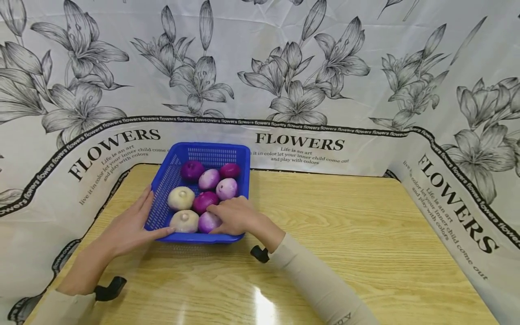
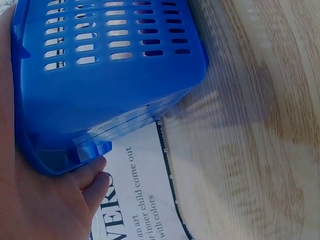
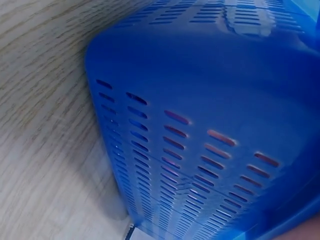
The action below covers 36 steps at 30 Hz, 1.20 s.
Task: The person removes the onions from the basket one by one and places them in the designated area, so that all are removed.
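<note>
In the head view, a blue plastic basket (image 1: 247,164) with slotted sides holds several onions. My right hand (image 1: 235,215) reaches over its right front corner, thumb and fingers around a light purple onion (image 1: 208,222). A dark purple onion (image 1: 205,202) lies just behind that one. To the left are two white onions (image 1: 181,198), one behind the other. My left hand (image 1: 132,223) rests against the basket's left side with its fingers fairly straight, the thumb on the front rim. The left wrist view shows this hand (image 2: 47,200) along the rim.
Farther back in the basket lie another dark purple onion (image 1: 192,171), a reddish purple one (image 1: 229,170) and two pale purple ones (image 1: 209,179). The basket stands on a wood-grain table (image 1: 325,216). A floral-printed white cloth (image 1: 300,149) rises behind and beside the table.
</note>
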{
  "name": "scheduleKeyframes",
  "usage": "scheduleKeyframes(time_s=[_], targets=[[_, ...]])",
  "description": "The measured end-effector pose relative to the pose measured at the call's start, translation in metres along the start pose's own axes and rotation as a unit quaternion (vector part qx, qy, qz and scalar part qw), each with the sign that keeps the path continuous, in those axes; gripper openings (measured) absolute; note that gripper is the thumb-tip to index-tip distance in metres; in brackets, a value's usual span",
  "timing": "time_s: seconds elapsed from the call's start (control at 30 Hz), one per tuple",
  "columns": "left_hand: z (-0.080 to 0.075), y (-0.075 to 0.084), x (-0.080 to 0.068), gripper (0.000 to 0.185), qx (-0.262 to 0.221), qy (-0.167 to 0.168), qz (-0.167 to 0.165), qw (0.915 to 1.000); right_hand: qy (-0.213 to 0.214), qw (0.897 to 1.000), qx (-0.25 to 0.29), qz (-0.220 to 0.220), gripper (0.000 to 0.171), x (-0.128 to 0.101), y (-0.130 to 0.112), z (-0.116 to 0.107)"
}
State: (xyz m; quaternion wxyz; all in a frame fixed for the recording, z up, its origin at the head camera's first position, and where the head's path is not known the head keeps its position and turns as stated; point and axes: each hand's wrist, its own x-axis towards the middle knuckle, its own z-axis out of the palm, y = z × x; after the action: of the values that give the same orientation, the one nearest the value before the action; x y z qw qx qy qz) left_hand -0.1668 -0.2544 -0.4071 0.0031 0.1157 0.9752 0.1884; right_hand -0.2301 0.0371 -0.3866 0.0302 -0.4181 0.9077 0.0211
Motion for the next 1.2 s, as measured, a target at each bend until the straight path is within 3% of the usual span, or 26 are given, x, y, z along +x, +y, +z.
scheduleKeyframes(time_s=[0.37, 0.67, 1.2], targets=[[0.001, 0.0, 0.001, 0.122, -0.007, 0.006, 0.004, 0.9999, 0.031, 0.993, 0.114, -0.029, 0.067, -0.004, 0.011, -0.006], [0.001, 0.0, -0.002, 0.122, -0.007, 0.007, 0.002, 0.9999, 0.076, 0.972, 0.207, -0.074, 0.073, -0.014, 0.02, -0.01], [-0.002, 0.004, -0.001, 0.121, -0.004, 0.005, 0.002, 1.0, 0.131, 0.95, 0.28, -0.051, 0.074, -0.035, 0.047, -0.029]])
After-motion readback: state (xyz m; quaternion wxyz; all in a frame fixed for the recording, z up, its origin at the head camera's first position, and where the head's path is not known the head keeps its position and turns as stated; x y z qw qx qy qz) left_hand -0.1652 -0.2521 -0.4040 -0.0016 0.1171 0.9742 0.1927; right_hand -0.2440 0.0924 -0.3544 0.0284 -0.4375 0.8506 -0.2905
